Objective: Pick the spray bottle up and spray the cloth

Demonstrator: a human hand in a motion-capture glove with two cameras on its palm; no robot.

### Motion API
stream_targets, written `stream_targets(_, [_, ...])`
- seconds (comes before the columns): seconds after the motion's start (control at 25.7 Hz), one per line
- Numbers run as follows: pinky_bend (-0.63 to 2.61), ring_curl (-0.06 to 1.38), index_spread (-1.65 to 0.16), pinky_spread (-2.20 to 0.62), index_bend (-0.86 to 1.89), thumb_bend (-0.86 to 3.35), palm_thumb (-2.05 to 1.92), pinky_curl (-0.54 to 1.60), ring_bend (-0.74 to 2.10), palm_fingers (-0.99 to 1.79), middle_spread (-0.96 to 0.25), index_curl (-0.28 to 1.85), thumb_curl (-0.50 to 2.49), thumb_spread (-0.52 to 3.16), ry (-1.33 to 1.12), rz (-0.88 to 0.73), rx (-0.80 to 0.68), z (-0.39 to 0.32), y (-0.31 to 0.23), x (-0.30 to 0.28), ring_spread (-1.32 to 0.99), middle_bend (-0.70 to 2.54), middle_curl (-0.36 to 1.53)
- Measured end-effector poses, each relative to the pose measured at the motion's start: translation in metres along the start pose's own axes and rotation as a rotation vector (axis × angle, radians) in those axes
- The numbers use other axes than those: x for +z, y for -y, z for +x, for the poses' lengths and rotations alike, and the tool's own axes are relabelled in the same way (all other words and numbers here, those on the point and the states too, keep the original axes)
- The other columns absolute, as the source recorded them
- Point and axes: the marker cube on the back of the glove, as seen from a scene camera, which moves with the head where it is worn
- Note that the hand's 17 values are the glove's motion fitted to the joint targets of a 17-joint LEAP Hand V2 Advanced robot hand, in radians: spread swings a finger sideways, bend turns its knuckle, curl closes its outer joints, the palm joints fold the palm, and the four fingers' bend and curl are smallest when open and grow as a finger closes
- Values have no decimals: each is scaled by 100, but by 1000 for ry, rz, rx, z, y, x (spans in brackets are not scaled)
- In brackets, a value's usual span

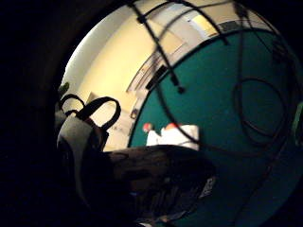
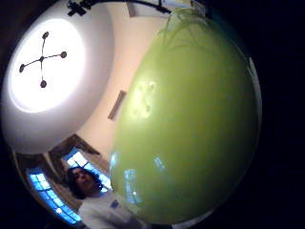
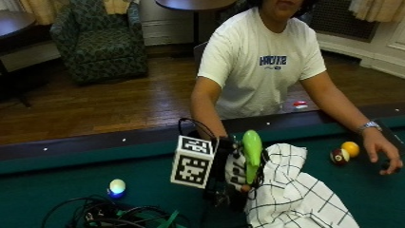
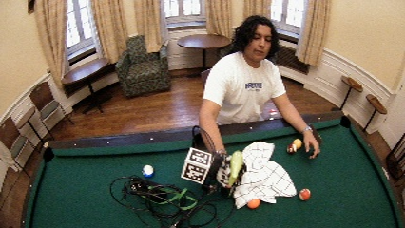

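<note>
The person stands behind the green-felted desk (image 3: 57, 190), at the upper middle of the outside view. The gloved right hand (image 3: 233, 168) sits low and centre in that frame, its grip closed around the green spray bottle (image 3: 252, 154), which stands roughly upright above the felt. The bottle lies just beside the left edge of the white checked cloth (image 3: 294, 192), touching or overlapping it from this angle; whether they truly touch cannot be told. The cloth lies crumpled on the felt at lower right of the frame.

In the thumb side palm view the green bottle (image 2: 190, 124) fills most of the picture, close against the palm. In the little finger side palm view the felt (image 1: 227, 104) occupies the right half, with a fold of the cloth (image 1: 177, 137) near the centre.

The bare left hand (image 3: 383, 152) rests on the felt at the right edge of the outside view, fingers spread. A yellow ball (image 3: 350, 148) and a dark red ball (image 3: 339, 156) lie together just left of it. A white and blue ball (image 3: 117, 187) lies at lower left. In the wide outside view two orange balls (image 4: 304, 194) (image 4: 253, 204) lie near the cloth's lower edge.
</note>
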Motion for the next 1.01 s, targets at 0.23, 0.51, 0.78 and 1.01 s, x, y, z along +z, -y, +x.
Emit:
stream_targets(0.23, [50,51,-29,-29,29,1,95,46,75,144,-21,42,58,58,14,-75,-133,-85,0,-27,-22,67,57])
stream_targets(0.51, [52,52,-28,-29,32,-2,97,47,78,141,-20,46,63,52,93,-124,-233,-177,4,-58,-22,70,58])
stream_targets(0.78, [52,52,-27,-30,33,-2,97,47,80,140,-20,50,66,48,119,-153,-228,-251,26,-66,-22,72,59])
stream_targets(1.01, [53,52,-27,-30,33,-3,97,47,80,139,-20,52,69,46,94,-294,-133,-271,37,-56,-22,73,59])
